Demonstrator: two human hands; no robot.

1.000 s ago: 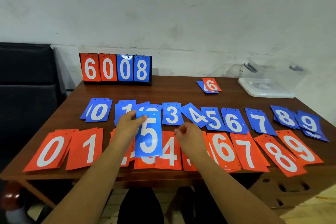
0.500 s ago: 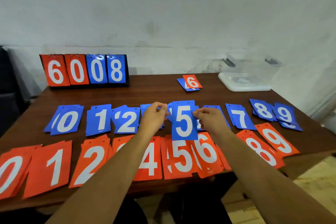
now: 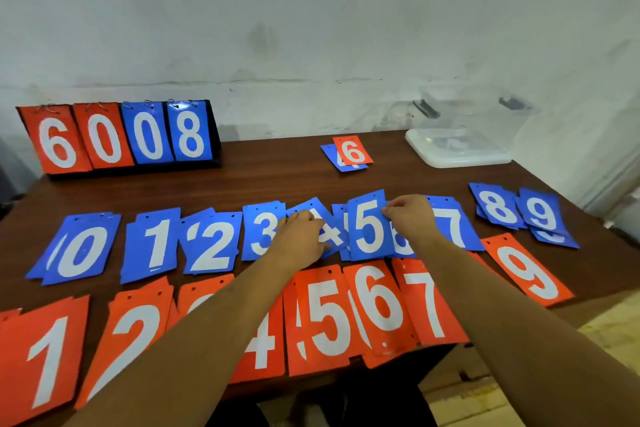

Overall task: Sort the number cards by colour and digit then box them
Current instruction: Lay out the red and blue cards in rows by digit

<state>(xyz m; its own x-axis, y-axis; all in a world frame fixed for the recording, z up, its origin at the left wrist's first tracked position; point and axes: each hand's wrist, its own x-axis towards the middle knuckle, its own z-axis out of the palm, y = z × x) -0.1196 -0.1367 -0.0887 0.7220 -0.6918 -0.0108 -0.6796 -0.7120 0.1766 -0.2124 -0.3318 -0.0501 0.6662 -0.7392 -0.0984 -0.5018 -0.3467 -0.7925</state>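
The blue 5 card lies in the middle of the blue row, tilted slightly, on top of other blue cards at the 5 place. The right hand is just right of it. Its thumb and fingers are pressed together on the card's upper right edge, pinching it. The rest of that hand covers most of the blue 6 card beneath.

The left hand rests on the blue 4 card, just left of the 5. Its fingers are loosely curled with the tips near the 5's left edge. I cannot tell whether they grip anything or only lie on the cards.

The cards are thin, flat, glossy rectangles with bold white digits and two small punched holes near the top edge. The blue row runs 0 to 9 from left to right. Nearer the person, the red row runs parallel, its cards overlapping and partly hidden by both forearms.

The bench is dark brown wood with a smooth sheen. At its far left stands a flip scoreboard with ring-bound cards reading 6008. At the far right is a clear plastic box with a pale, cloudy base. A red 6 card lies on a blue card between them.
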